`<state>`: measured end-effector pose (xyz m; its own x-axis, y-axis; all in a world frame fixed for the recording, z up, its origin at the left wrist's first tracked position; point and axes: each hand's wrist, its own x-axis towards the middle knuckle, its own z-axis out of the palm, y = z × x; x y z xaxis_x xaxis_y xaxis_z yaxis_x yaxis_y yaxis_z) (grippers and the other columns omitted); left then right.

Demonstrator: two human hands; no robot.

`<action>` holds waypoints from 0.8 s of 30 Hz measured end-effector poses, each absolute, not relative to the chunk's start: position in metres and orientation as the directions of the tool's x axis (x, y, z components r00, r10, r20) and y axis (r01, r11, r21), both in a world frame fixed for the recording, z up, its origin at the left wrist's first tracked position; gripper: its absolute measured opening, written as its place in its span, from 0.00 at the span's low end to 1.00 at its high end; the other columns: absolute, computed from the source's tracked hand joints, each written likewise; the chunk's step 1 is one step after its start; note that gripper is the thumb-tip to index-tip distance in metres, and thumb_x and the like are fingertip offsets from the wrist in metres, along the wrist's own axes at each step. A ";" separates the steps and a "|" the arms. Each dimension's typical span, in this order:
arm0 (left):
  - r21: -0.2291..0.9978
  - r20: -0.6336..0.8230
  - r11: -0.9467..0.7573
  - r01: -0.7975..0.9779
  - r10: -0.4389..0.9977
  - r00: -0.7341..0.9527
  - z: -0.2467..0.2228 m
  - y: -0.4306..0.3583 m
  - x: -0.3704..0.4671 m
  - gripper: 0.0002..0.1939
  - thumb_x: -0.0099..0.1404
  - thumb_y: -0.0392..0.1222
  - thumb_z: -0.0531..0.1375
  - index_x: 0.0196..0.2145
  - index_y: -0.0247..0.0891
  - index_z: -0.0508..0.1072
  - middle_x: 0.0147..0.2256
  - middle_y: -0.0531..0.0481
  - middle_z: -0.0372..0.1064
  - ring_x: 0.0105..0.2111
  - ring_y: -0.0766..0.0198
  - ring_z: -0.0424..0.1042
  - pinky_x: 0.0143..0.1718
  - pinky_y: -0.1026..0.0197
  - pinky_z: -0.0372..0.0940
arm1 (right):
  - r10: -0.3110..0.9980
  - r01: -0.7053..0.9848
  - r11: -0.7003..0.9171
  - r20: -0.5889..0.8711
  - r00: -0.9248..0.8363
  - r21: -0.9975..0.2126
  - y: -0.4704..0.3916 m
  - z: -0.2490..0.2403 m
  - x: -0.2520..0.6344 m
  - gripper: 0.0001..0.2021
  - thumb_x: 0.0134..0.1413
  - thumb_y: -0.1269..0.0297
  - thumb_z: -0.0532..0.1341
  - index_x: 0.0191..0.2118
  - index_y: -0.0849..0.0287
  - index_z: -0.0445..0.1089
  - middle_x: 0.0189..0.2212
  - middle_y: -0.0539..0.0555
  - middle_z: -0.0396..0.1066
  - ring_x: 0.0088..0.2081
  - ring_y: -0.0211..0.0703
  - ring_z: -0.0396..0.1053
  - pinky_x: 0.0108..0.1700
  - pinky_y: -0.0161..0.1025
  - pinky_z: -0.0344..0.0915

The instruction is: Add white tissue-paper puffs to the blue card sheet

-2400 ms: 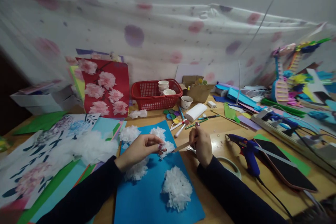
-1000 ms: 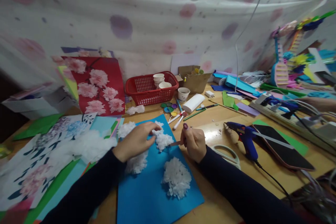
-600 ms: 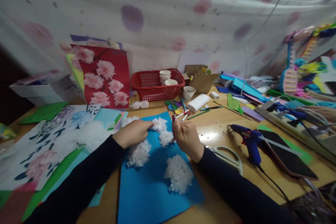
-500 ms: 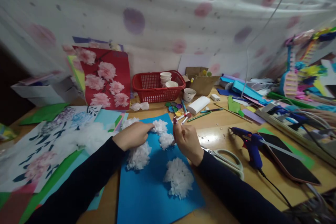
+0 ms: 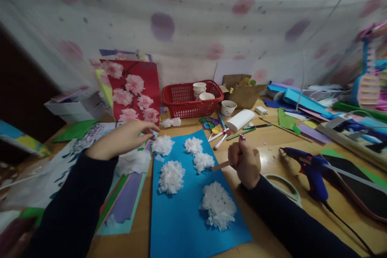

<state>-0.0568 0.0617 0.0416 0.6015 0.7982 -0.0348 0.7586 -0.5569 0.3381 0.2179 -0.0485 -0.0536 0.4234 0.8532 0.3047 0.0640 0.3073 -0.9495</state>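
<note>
My right hand point(image 5: 245, 161) is closed around a flat wooden craft stick point(image 5: 221, 165). The stick's tip points left, close to a small white tissue-paper flower point(image 5: 203, 162) on a blue sheet of card point(image 5: 178, 225). My left hand point(image 5: 128, 139) hovers at the card's upper left edge, fingers apart and slightly bent, near another white flower point(image 5: 163, 145). No object shows in its grasp. More white ruffled flowers sit on the card: one at the top point(image 5: 193, 145), one at the left point(image 5: 171, 177) and a large one at the lower right point(image 5: 218, 205).
Right of the card lie scissors point(image 5: 286, 188), a blue glue gun point(image 5: 311, 171) with a cord, and a dark phone point(image 5: 356, 187). Behind stand a red basket point(image 5: 190, 111) with paper cups and a red flower picture point(image 5: 151, 72). Coloured papers point(image 5: 127, 199) and tissue point(image 5: 133, 161) lie left.
My left hand has let go of the top flower and drawn back left. My right hand has moved right, baring the stick. The papers at left have shifted, exposing purple sheets.
</note>
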 end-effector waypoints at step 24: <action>0.481 -0.127 -0.340 0.808 0.885 0.448 -0.017 0.124 -0.110 0.08 0.50 0.43 0.60 0.25 0.35 0.71 0.26 0.49 0.73 0.29 0.61 0.71 0.32 0.63 0.62 | 0.949 -0.536 0.115 -0.066 0.307 -0.836 -0.032 -0.063 0.237 0.23 0.50 0.56 0.59 0.10 0.57 0.55 0.07 0.45 0.46 0.10 0.30 0.45 0.10 0.29 0.45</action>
<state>-0.1096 0.1242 -0.0171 0.4479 0.8850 -0.1270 0.8082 -0.3401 0.4807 0.2375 -0.0319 -0.0627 0.3068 0.9495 -0.0659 -0.5363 0.1153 -0.8361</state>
